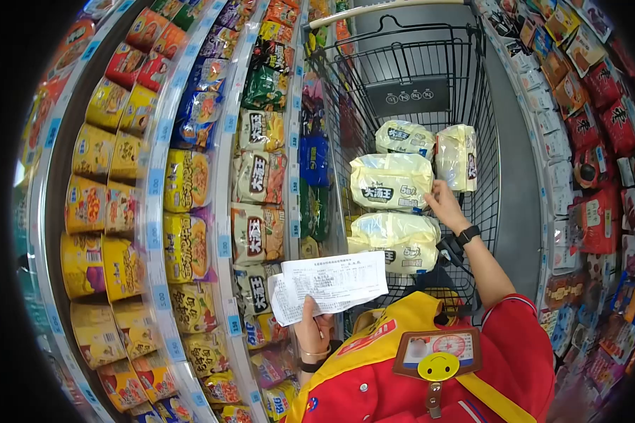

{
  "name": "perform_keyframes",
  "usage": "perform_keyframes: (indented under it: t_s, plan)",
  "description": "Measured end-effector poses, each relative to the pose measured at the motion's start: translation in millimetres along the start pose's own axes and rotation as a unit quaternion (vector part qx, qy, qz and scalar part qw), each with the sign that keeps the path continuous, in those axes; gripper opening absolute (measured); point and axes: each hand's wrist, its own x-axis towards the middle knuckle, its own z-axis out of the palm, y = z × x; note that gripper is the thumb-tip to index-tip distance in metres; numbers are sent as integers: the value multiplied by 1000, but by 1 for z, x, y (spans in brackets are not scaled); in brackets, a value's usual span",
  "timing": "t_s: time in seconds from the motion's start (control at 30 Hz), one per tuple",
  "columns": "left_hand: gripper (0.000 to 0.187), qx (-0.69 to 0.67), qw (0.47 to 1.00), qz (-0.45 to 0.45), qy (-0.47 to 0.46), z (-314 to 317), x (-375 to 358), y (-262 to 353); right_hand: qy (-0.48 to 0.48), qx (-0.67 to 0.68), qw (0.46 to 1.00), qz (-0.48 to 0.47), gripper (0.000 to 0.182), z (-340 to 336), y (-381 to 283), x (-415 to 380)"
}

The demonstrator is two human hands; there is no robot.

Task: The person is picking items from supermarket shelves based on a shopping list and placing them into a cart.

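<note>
My left hand [313,331] is closed on a few printed paper sheets [335,277], thumb on top, held beside the shelf. Inside the shopping cart, my right hand [446,210] has its bent fingers at the right edge of a pale yellow instant noodle multipack [381,178], gripping its corner. Another noodle multipack [401,240] lies closer to me. Beyond it sits a smaller-looking noodle pack [404,138], and one more noodle pack [457,158] stands on the right. Part of the right fingertips is hidden against the wrapper.
The wire shopping cart [497,190] stands directly before me, its handle [395,8] at the far end. Shelves of bagged noodles [258,176] and cup noodles [95,151] rise on the left. Packaged snacks [600,218] fill the right-hand shelves. Grey floor [511,106] shows beside the cart.
</note>
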Motion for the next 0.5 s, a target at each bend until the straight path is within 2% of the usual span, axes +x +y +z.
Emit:
perform_keyframes:
  t_s: [0.03,0.07,0.17,0.2,0.27,0.3,0.33,0.43,0.5]
  plan:
    - [29,-2,1000,8,4,-3,-2,2,36,-2,999,-20,48,-1,-6,-6]
    - [28,-4,1000,15,8,-6,-4,4,14,-11,1000,-2,53,-6,-13,-12]
    - [29,-18,998,52,26,-16,-7,9,-43,-131,975,-174,61,-18,-55,-46]
    - [30,-22,997,63,36,-20,-10,9,-116,-155,958,-213,71,-20,-66,-55]
    - [32,-35,995,85,31,-25,-13,11,-201,-285,894,-283,75,-7,-72,-72]
    - [34,-48,996,68,30,-29,-14,10,-241,-346,850,-317,77,-2,-73,-81]
    - [36,-62,996,53,28,-34,-13,9,-254,-386,831,-310,80,9,-53,-86]
    - [36,-98,995,29,21,-39,-15,9,-220,-407,824,-327,80,15,-36,-77]
    - [35,-130,990,52,8,-31,-19,8,-204,-431,827,-297,78,15,-32,-66]
